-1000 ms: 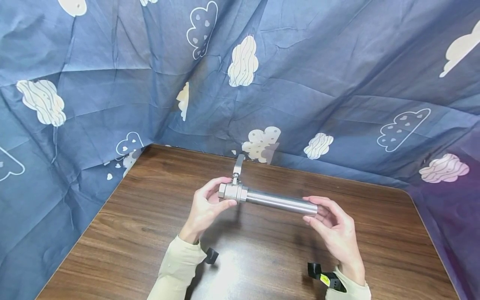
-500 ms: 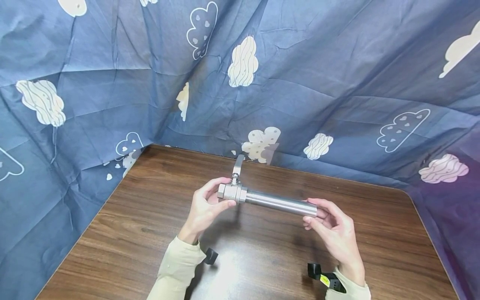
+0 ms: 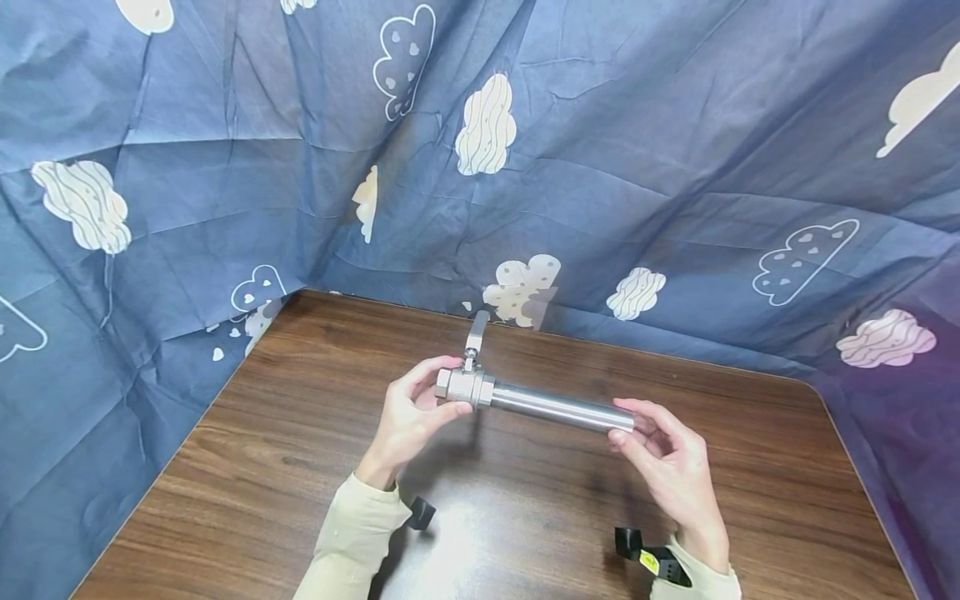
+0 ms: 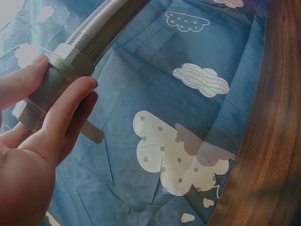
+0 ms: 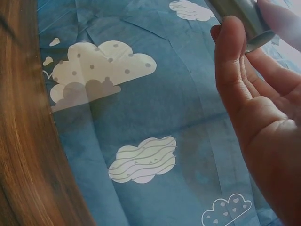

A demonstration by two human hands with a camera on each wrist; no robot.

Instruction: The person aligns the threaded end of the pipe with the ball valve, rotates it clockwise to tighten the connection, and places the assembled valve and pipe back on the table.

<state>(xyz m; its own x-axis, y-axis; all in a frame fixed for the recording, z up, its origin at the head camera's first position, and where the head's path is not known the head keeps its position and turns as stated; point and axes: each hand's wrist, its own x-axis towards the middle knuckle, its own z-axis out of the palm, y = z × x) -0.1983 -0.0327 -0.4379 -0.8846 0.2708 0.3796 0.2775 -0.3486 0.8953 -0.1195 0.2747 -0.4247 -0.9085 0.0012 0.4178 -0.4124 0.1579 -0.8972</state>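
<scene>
My left hand grips a silver ball valve by its body, thumb on the near side and fingers behind. The valve's flat lever points away toward the back of the table. Into the valve's right side runs a steel pipe, a few threads showing at the joint in the left wrist view. At the pipe's far right end, my right hand pinches it between thumb and fingers. In the right wrist view the pipe's end lies between thumb and fingers. Valve and pipe are held above the table.
A brown wood-grain table lies beneath both hands. Behind it and along its sides hangs a blue cloth with cloud prints. Black wrist-worn pieces stick out beside the sleeves.
The right hand's fingers have shifted slightly on the pipe's end, toward its tip. Valve, pipe and left hand have hardly moved.
</scene>
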